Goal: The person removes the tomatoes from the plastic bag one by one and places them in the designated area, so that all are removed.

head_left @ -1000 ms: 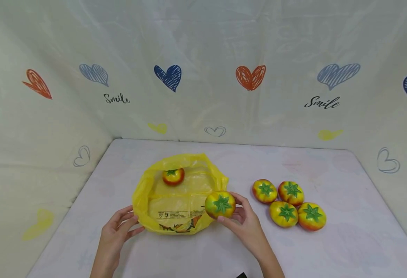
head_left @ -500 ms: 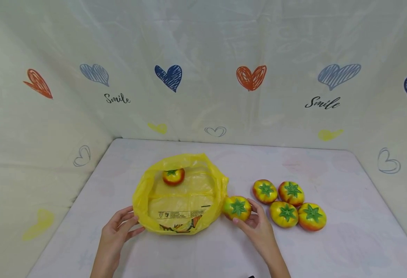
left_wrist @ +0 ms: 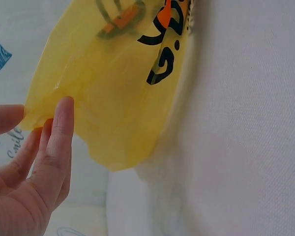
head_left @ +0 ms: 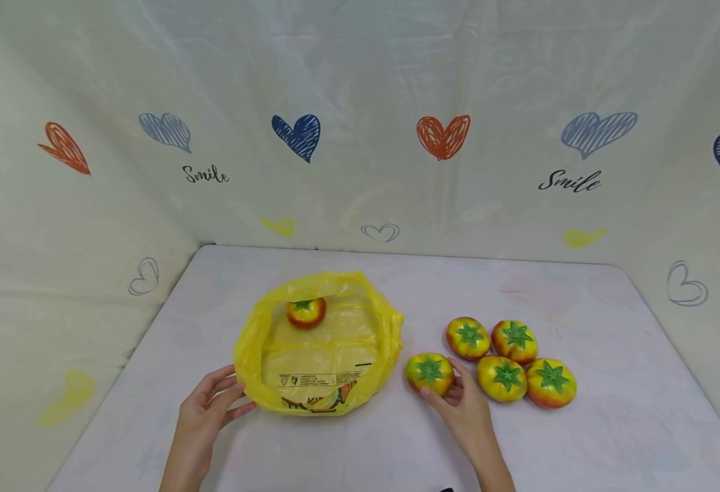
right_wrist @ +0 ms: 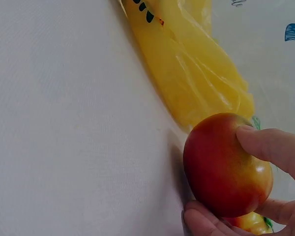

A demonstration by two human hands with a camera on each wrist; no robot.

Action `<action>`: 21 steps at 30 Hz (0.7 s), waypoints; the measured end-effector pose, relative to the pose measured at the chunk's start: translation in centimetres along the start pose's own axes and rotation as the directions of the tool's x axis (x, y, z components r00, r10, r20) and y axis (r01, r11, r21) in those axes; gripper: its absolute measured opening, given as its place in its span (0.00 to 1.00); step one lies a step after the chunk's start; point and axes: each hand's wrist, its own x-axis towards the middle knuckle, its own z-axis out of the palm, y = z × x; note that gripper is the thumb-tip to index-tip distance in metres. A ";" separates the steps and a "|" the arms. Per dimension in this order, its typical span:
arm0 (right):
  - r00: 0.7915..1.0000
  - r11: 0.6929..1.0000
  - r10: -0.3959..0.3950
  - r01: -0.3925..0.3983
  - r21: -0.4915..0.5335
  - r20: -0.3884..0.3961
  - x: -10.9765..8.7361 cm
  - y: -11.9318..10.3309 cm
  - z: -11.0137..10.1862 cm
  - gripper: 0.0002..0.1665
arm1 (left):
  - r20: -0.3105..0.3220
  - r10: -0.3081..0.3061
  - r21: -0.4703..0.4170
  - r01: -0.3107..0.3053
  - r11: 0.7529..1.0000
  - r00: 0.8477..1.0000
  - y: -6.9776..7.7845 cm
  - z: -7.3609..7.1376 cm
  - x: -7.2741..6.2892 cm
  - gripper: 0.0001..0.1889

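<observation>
My right hand point(head_left: 467, 417) grips a toy tomato point(head_left: 430, 374), yellow and red with a green star-shaped top, low over the table just right of the bag. The right wrist view shows the thumb on one side of the tomato point(right_wrist: 221, 167) and fingers beneath it. At the left side of the open yellow plastic bag point(head_left: 252, 348), my left hand point(head_left: 209, 403) pinches the edge; in the left wrist view the bag point(left_wrist: 113, 113) reaches between thumb and fingers. Another toy tomato point(head_left: 307, 314) lies inside the bag, partly covered by its far rim.
Several more toy tomatoes point(head_left: 504, 379) sit grouped to the right of my right hand. The white table point(head_left: 612, 328) ends at a hanging sheet point(head_left: 366, 82) printed with hearts behind and at both sides.
My right hand has moved right and down with the tomato, from over the bag's right rim to beside the bag. My left hand and the bag have stayed in place.
</observation>
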 end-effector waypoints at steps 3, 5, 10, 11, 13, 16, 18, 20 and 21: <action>1.000 0.999 0.003 -0.003 -0.047 -0.020 0.0 0.2 -0.2 0.44 | 0.000 -0.003 -0.003 0.003 1.000 1.000 -0.1 0.0 0.0 0.34; 1.000 0.998 0.002 -0.004 -0.070 -0.030 0.1 0.3 -0.3 0.44 | 0.001 -0.004 -0.004 0.004 1.000 1.000 -0.1 0.0 0.0 0.34; 0.999 0.996 0.012 -0.015 -0.085 -0.040 0.1 0.4 -0.6 0.42 | 0.006 -0.003 -0.007 0.003 1.000 1.000 0.0 -0.1 0.0 0.35; 0.999 0.996 0.016 -0.020 -0.086 -0.042 0.1 0.5 -0.6 0.42 | 0.007 -0.002 -0.007 0.002 1.000 1.000 0.0 -0.1 0.0 0.35; 0.998 0.995 0.020 -0.025 -0.094 -0.051 0.0 0.5 -0.7 0.42 | 0.007 -0.002 -0.008 0.002 1.000 1.000 0.0 -0.1 -0.1 0.35; 0.997 0.993 0.020 -0.028 -0.111 -0.071 -0.1 0.6 -0.7 0.42 | 0.002 -0.005 -0.005 0.005 1.000 1.000 0.2 0.0 -0.2 0.34; 0.996 0.992 0.017 -0.028 -0.124 -0.083 -0.1 0.6 -0.7 0.42 | -0.003 -0.006 -0.002 0.006 1.000 1.000 0.3 0.0 -0.3 0.34; 0.996 0.991 0.017 -0.029 -0.131 -0.092 -0.2 0.6 -0.8 0.42 | -0.004 -0.007 0.001 0.007 1.000 1.000 0.3 0.0 -0.4 0.34; 0.996 0.990 0.020 -0.032 -0.134 -0.092 -0.2 0.6 -0.8 0.42 | -0.004 -0.006 0.003 0.006 1.000 1.000 0.3 0.0 -0.4 0.35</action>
